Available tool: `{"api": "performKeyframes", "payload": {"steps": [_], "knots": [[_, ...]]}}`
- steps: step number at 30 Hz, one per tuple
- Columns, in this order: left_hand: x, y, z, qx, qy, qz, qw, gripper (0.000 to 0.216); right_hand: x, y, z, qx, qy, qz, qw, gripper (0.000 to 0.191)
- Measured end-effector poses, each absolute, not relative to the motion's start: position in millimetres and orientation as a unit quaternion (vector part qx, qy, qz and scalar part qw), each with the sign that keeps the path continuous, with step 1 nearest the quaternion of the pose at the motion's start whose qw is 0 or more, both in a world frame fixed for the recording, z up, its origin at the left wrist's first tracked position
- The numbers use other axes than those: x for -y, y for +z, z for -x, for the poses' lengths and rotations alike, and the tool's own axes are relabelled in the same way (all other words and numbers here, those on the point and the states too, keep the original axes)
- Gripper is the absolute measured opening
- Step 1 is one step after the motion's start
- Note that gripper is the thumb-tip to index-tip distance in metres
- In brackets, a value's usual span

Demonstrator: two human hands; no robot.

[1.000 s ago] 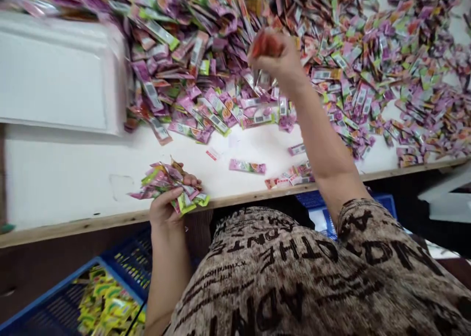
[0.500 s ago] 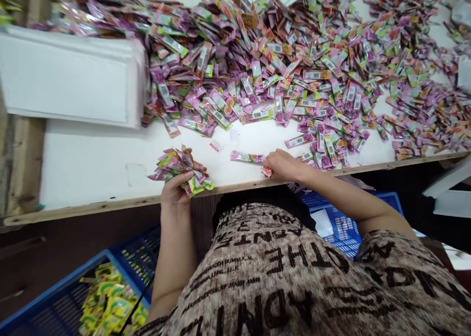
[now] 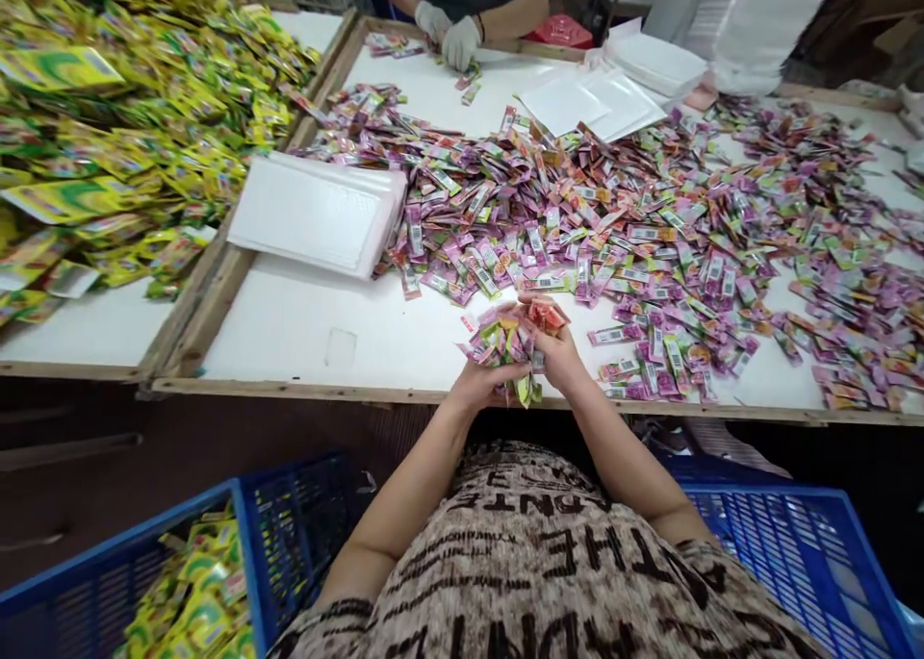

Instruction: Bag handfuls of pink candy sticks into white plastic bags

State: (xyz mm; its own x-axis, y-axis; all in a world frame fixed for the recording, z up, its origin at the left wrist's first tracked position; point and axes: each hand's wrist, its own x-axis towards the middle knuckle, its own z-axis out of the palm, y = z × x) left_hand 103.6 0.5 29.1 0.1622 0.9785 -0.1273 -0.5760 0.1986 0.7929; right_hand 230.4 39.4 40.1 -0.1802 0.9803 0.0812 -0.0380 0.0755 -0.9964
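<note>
My left hand (image 3: 477,382) and my right hand (image 3: 559,359) meet over the near edge of the white table (image 3: 303,327). Together they clasp a bunch of small pink, purple and green sachets (image 3: 509,337). My left hand cups the bunch from below, and my right hand closes on its right side, with an orange-red sachet (image 3: 549,315) at the fingertips. A wide heap of the same sachets (image 3: 635,216) covers the table beyond my hands.
White trays (image 3: 318,212) lie left of the heap, more white trays (image 3: 599,101) at the far side. Another person's gloved hands (image 3: 448,34) work at the far edge. Yellow-green packets (image 3: 108,130) cover the left table. Blue crates (image 3: 289,534) (image 3: 786,563) stand below.
My right hand left the table edge and joined my left hand on the bunch. The view lifted, showing the far table edge, the other person and the left table.
</note>
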Motion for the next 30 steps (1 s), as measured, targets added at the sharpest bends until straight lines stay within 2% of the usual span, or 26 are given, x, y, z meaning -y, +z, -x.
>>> {"api": "performKeyframes", "payload": {"steps": [3, 6, 8, 10, 13, 15, 16, 18, 20, 24, 27, 30], "knots": [[4.5, 25.4, -99.5, -0.339, 0.546, -0.312, 0.7, 0.075, -36.8, 35.9, -226.2, 0.61, 0.495, 0.425, 0.449, 0.046], [10.8, 25.1, -96.2, -0.384, 0.495, -0.286, 0.725, 0.066, -43.0, 35.9, -226.7, 0.683, 0.383, 0.486, 0.388, 0.055], [12.3, 26.7, -96.8, -0.422, 0.472, -0.257, 0.73, 0.059, -46.2, 34.7, -224.8, 0.69, 0.352, 0.528, 0.348, 0.057], [8.6, 28.1, -97.9, -0.452, 0.496, -0.234, 0.704, 0.058, -49.0, 30.5, -220.3, 0.649, 0.408, 0.539, 0.349, 0.058], [-3.5, 27.5, -97.4, -0.469, 0.548, -0.228, 0.654, 0.055, -50.2, 24.2, -212.8, 0.559, 0.533, 0.487, 0.407, 0.06], [-8.5, 24.4, -94.5, -0.484, 0.559, -0.239, 0.63, 0.046, -44.7, 25.2, -209.0, 0.567, 0.556, 0.461, 0.396, 0.063], [-8.6, 22.1, -92.0, -0.489, 0.555, -0.249, 0.625, 0.041, -40.3, 27.6, -207.7, 0.589, 0.546, 0.468, 0.369, 0.074], [-4.3, 17.5, -85.9, -0.489, 0.534, -0.284, 0.628, 0.033, -32.0, 34.5, -206.3, 0.64, 0.503, 0.502, 0.293, 0.107], [3.0, 15.8, -80.3, -0.479, 0.509, -0.319, 0.641, 0.031, -27.6, 41.6, -206.8, 0.688, 0.458, 0.511, 0.235, 0.125], [10.0, 24.1, -79.3, -0.467, 0.513, -0.229, 0.683, 0.037, -31.7, 48.2, -214.0, 0.736, 0.45, 0.464, 0.199, 0.114], [6.9, 30.4, -85.0, -0.449, 0.523, -0.149, 0.709, 0.05, -36.1, 48.2, -223.5, 0.725, 0.45, 0.483, 0.198, 0.101], [10.4, 33.9, -88.6, -0.422, 0.49, -0.15, 0.748, 0.058, -31.8, 45.7, -228.1, 0.707, 0.454, 0.498, 0.213, 0.091]]}}
